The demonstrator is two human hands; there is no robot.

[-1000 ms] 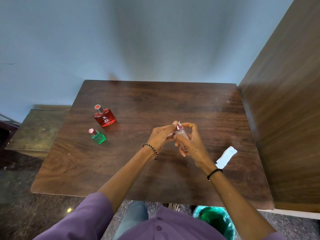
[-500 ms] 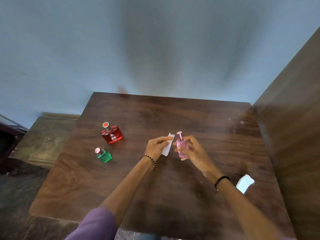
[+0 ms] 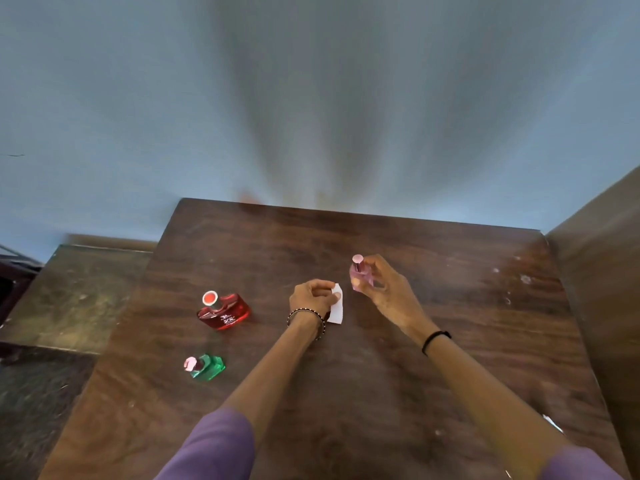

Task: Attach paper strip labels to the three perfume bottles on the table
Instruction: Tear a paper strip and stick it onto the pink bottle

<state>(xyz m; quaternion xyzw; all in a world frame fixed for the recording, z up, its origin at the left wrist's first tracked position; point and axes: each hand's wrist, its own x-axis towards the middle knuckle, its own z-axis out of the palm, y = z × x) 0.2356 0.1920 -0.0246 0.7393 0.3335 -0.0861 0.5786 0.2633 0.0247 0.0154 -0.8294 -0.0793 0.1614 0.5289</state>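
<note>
Right hand (image 3: 381, 289): fingers wrapped around the small pink glass perfume bottle (image 3: 360, 277), held upright above the dark wooden counter (image 3: 415, 375).
Left hand (image 3: 311, 297): curled closed, pinching the top of a white paper strip (image 3: 336, 305) that hangs down beside the wrist.
Strip and pink bottle: near each other, not touching.
Red flat glass perfume bottle (image 3: 225, 311): on the counter, left of the hands.
Small green glass perfume bottle (image 3: 206, 366): on the counter, nearer the person than the red one.
Another white paper scrap (image 3: 553, 423): by the right forearm, mostly hidden.

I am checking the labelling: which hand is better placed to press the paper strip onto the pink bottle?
Probably the left hand: it pinches the paper strip, while the right hand holds the pink perfume bottle.
</note>
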